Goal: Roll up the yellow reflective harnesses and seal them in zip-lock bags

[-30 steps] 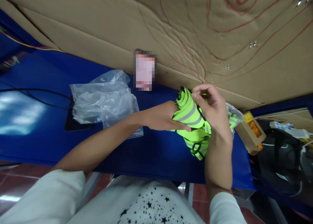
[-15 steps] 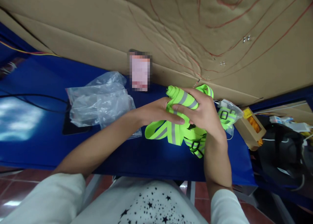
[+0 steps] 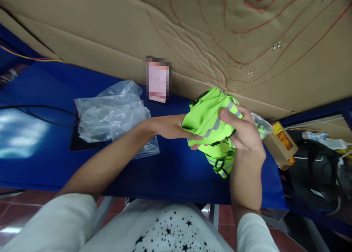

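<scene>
Bunched between both my hands is a neon-yellow reflective vest (image 3: 209, 116) with grey stripes, held above the blue table. My left hand (image 3: 183, 129) grips its lower left side, the fingers partly hidden by the fabric. On the right edge, my right hand (image 3: 244, 127) pinches the cloth with the thumb on top. Below the held vest, more neon-yellow strapping (image 3: 221, 160) with a black buckle lies on the table beside my right forearm. Behind my right hand, a clear bag (image 3: 262, 125) holding similar neon material is partly covered.
Crumpled clear plastic bags (image 3: 112, 116) lie left of my hands, over a dark flat object (image 3: 82, 144). A phone (image 3: 158, 80) leans on the cardboard wall (image 3: 96, 36). To the right are a small cardboard box (image 3: 280, 145), a black bag (image 3: 310, 175) and the table's edge.
The rolled vest has been turned and opened into a broader bundle, and its hanging loop is gone from view. My right hand has shifted right and down, turning thumb-up.
</scene>
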A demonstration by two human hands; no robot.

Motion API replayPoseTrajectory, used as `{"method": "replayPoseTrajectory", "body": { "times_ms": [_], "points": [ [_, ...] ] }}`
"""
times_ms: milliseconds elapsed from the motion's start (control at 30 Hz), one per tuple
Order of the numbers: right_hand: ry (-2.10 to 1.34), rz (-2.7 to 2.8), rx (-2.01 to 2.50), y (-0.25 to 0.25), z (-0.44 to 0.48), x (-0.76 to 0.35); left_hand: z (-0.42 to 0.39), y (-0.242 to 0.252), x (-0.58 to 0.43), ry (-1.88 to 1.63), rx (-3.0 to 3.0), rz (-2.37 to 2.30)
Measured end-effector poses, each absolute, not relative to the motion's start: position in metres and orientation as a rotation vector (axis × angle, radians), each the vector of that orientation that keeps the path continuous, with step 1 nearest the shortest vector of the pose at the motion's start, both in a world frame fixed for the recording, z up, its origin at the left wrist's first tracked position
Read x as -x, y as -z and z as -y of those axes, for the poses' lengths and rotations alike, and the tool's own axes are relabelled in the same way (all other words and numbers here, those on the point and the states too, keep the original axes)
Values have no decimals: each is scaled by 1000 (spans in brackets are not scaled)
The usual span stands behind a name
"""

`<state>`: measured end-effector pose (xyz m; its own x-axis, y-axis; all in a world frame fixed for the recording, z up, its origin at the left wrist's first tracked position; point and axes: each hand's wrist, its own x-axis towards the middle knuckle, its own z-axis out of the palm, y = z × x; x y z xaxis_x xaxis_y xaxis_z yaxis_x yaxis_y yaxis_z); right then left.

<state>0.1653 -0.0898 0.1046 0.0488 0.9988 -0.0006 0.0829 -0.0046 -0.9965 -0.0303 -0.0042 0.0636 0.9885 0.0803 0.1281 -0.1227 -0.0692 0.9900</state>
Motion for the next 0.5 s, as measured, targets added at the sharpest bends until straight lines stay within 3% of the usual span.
{"method": "replayPoseTrajectory", "body": {
  "times_ms": [333,500],
  "points": [
    [-1327,1163,1319,-95,86,-167,11,-73,41,-449,-1823,-110],
    [-1196,1370,1262,-103,87,-163,19,-85,43,-281,-1793,50]
  ]
}}
